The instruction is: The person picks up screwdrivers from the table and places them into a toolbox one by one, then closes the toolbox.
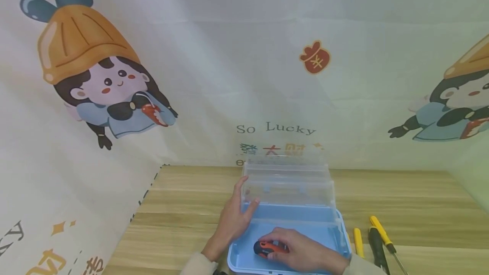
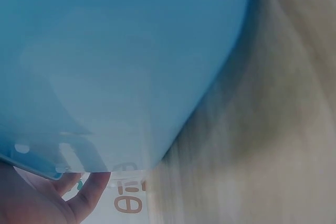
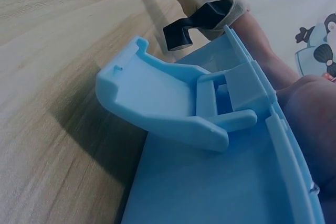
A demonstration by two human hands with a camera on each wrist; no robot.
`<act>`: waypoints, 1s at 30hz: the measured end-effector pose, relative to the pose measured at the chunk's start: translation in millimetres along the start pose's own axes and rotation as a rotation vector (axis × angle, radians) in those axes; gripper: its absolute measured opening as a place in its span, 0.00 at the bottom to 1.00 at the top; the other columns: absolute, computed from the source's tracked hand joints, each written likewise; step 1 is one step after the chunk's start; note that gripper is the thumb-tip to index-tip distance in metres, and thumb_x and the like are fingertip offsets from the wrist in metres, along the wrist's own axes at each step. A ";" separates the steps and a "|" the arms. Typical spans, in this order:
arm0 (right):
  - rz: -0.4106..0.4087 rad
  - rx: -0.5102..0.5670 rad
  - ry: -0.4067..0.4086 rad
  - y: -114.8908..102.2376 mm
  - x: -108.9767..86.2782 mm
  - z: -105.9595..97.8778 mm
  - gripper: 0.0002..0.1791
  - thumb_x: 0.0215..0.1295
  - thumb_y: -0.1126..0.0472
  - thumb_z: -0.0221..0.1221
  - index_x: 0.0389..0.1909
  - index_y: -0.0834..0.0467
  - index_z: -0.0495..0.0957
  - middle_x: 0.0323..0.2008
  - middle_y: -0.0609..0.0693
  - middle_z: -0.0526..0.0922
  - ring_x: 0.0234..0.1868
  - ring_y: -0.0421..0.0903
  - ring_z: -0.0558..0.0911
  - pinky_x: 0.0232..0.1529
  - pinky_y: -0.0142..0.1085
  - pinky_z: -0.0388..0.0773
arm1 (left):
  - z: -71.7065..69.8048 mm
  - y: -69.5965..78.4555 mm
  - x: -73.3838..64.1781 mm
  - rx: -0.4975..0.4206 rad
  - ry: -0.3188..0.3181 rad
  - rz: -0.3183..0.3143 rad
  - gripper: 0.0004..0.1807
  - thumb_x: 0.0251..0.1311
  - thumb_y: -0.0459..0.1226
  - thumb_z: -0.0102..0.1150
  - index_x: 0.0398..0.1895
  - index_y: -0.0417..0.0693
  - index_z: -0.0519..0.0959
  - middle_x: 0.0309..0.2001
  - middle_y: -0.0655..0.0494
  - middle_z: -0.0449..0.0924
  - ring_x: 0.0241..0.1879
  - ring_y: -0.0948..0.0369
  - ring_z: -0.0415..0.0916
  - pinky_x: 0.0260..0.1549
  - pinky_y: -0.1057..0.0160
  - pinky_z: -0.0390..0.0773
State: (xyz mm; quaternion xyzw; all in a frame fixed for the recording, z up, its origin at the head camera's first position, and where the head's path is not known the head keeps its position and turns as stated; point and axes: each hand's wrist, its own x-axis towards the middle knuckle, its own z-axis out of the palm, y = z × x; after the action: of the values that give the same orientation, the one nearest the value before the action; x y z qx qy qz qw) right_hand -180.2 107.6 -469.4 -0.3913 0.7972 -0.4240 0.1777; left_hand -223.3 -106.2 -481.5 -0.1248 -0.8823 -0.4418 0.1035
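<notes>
A light blue plastic toolbox (image 1: 231, 259) sits on the table with its clear lid (image 1: 290, 192) raised at the back. My left hand (image 1: 234, 220) holds the lid's left edge, thumb on the inner side and fingers along the outside. Low inside the box, my right hand (image 1: 299, 250) grips a rounded black and orange tool (image 1: 269, 248), whose exact kind I cannot tell. Much of that tool is covered by my fingers. In the right wrist view, a blue latch (image 3: 157, 90) hangs unfastened on the box's front.
Right of the box lie a yellow handle (image 1: 358, 242), a black-handled tool (image 1: 377, 247) and a yellow-handled screwdriver (image 1: 380, 230). A printed cloth (image 1: 206, 75) hangs behind the wooden table (image 1: 179, 215). A black strap (image 3: 202, 19) is around my left wrist.
</notes>
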 end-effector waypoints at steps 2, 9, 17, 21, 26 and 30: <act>-0.007 -0.018 0.003 0.6 -0.1 0.4 0.19 0.69 0.54 0.60 0.59 0.54 0.79 0.44 0.38 0.81 0.41 0.30 0.75 0.42 0.27 0.75 | -0.1 0.4 -0.2 -0.003 0.003 -0.001 0.36 0.69 0.53 0.52 0.77 0.64 0.51 0.59 0.41 0.78 0.55 0.45 0.78 0.49 0.38 0.77; 0.009 -0.043 0.001 2.6 0.1 0.7 0.19 0.68 0.53 0.61 0.58 0.54 0.79 0.44 0.38 0.81 0.40 0.29 0.75 0.41 0.27 0.74 | 0.2 0.3 -0.7 -0.002 0.009 0.001 0.36 0.69 0.53 0.52 0.76 0.61 0.53 0.59 0.41 0.78 0.54 0.44 0.79 0.48 0.38 0.77; 0.043 -0.089 -0.004 4.8 1.5 1.0 0.18 0.66 0.53 0.63 0.55 0.53 0.80 0.41 0.36 0.80 0.36 0.29 0.73 0.35 0.25 0.72 | 0.5 0.3 -0.2 -0.006 0.004 -0.004 0.36 0.69 0.53 0.52 0.76 0.62 0.52 0.60 0.40 0.78 0.56 0.44 0.78 0.50 0.37 0.76; 0.055 -0.102 -0.006 5.2 1.4 0.7 0.18 0.66 0.54 0.63 0.55 0.53 0.80 0.41 0.36 0.80 0.36 0.29 0.74 0.36 0.26 0.73 | 0.3 0.6 -0.2 -0.003 0.003 -0.003 0.36 0.69 0.53 0.52 0.76 0.62 0.52 0.60 0.40 0.78 0.56 0.43 0.78 0.50 0.36 0.76; 0.072 -0.115 -0.003 5.3 1.6 0.6 0.18 0.66 0.54 0.63 0.55 0.53 0.80 0.41 0.36 0.81 0.38 0.29 0.74 0.38 0.27 0.73 | 0.3 0.6 -0.4 -0.003 -0.001 -0.008 0.36 0.70 0.53 0.52 0.77 0.64 0.52 0.60 0.40 0.77 0.57 0.44 0.77 0.51 0.36 0.76; 0.082 -0.129 -0.002 4.3 1.9 0.9 0.17 0.65 0.54 0.64 0.54 0.53 0.80 0.41 0.36 0.81 0.38 0.29 0.74 0.39 0.27 0.73 | 0.6 0.1 -0.8 -0.005 -0.001 -0.012 0.36 0.70 0.53 0.51 0.77 0.65 0.51 0.61 0.40 0.76 0.58 0.43 0.76 0.52 0.36 0.75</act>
State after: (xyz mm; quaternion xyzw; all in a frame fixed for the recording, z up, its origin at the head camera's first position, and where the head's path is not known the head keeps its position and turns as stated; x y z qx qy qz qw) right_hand -182.9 107.1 -473.3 -0.3692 0.8380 -0.3639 0.1700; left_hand -222.5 -105.7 -482.0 -0.1198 -0.8820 -0.4446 0.1000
